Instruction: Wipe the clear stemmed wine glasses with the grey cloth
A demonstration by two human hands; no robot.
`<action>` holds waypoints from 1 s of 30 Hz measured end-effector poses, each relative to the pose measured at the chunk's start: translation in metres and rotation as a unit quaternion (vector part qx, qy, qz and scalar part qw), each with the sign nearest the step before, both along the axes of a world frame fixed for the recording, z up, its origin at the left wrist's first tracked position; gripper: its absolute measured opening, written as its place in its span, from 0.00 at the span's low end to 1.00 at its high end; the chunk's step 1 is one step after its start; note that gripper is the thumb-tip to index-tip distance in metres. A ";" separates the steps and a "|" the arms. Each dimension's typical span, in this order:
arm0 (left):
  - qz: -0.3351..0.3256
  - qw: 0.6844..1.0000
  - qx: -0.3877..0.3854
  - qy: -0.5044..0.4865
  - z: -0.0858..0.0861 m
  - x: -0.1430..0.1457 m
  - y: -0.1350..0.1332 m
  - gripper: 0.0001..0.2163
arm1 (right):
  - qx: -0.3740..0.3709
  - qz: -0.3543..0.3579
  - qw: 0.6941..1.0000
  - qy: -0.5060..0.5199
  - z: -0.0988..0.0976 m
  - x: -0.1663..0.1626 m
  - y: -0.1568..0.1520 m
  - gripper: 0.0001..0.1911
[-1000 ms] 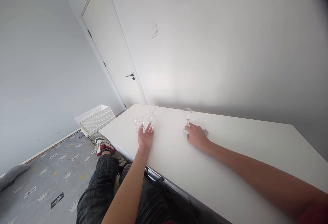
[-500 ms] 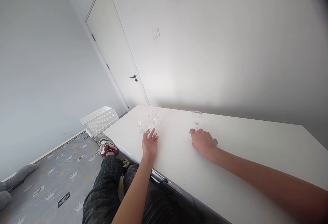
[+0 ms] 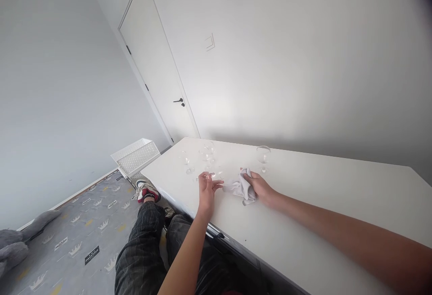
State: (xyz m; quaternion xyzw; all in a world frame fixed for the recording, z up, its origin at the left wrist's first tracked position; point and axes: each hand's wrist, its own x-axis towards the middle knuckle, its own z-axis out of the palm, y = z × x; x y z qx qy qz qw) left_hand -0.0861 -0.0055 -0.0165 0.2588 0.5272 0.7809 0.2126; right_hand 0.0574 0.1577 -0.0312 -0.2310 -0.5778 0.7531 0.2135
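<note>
Head view, two hands (image 3: 206, 188) (image 3: 259, 183), one cloth (image 3: 243, 188), about five glasses (image 3: 263, 156).

Bare forearms, dark plaid trousers, one bright sneaker

Both arms are bare to the left hand (image 3: 206, 190) and right hand (image 3: 261, 187), with no sleeves, watch or rings showing. The trousers (image 3: 141, 250) are dark grey with a faint check; the sneaker (image 3: 146, 192) is red, white and black.

Left hand (image 3: 206, 188) gripping a clear glass (image 3: 213, 176) above the white table (image 3: 303, 214). Right hand (image 3: 259, 186) clutching a grey cloth (image 3: 243, 188) just beside it. More glasses (image 3: 202, 154) standing behind.
</note>
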 end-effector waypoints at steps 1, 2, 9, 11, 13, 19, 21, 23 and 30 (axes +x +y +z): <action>-0.015 1.000 -0.003 -0.015 -0.001 -0.002 0.000 0.20 | -0.032 -0.012 0.999 0.006 -0.002 -0.002 0.001 0.25; -0.024 0.999 -0.007 -0.028 -0.002 -0.003 0.000 0.20 | -0.047 -0.028 0.998 0.018 -0.003 -0.003 0.002 0.24; -0.036 0.998 -0.035 -0.049 -0.006 -0.010 -0.005 0.18 | -0.056 -0.049 0.991 0.115 0.009 0.000 0.001 0.29; -0.046 0.997 -0.038 -0.045 -0.005 -0.009 -0.006 0.18 | -0.033 -0.028 0.991 0.124 0.012 0.001 0.000 0.27; -0.044 0.997 -0.038 -0.049 -0.005 -0.009 -0.007 0.17 | 0.004 -0.012 0.993 0.121 0.013 0.002 0.000 0.15; -0.017 0.997 -0.013 -0.070 -0.006 -0.011 -0.006 0.17 | 0.009 0.029 0.995 0.090 0.017 0.001 -0.001 0.18; -0.015 0.997 -0.005 -0.073 -0.006 -0.012 -0.006 0.18 | 0.051 -0.013 0.997 0.059 0.022 0.001 0.001 0.17; -0.023 0.998 -0.005 -0.066 -0.006 -0.012 -0.007 0.19 | 0.130 -0.091 0.987 0.033 0.028 0.003 0.003 0.21; -0.077 0.994 -0.053 0.058 -0.001 -0.003 -0.010 0.18 | 0.395 -0.175 0.902 0.002 0.024 0.010 -0.012 0.17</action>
